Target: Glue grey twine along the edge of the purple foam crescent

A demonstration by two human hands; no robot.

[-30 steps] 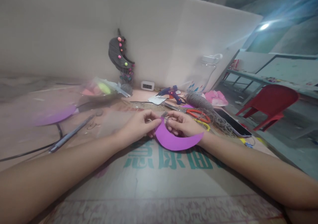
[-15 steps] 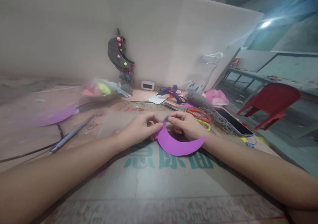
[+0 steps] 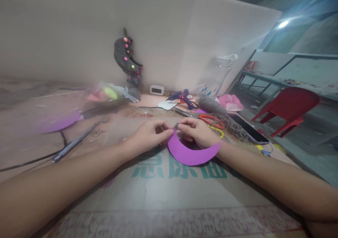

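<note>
A purple crescent-shaped cutout (image 3: 191, 154) is held just above a flattened cardboard sheet (image 3: 163, 188) with green printed characters. My left hand (image 3: 148, 136) pinches the crescent's upper tip with closed fingers. My right hand (image 3: 196, 132) is closed too, pinching the end of a grey string against that same tip. The fingertips of both hands almost meet. The crescent's lower curve hangs free toward the right, under my right wrist.
Behind the hands lie orange-handled scissors (image 3: 211, 120), a bundle of grey yarn (image 3: 213, 107), a blue glue gun (image 3: 182, 98), a phone (image 3: 248, 128) and pink material (image 3: 229, 103). A dark decorated crescent (image 3: 126, 56) leans on the wall. Another purple piece (image 3: 56, 122) lies left. A red chair (image 3: 286, 107) stands right.
Both hands stay pinched at the crescent's tip with only small finger movements. The crescent has shifted slightly to the right and lies a little flatter.
</note>
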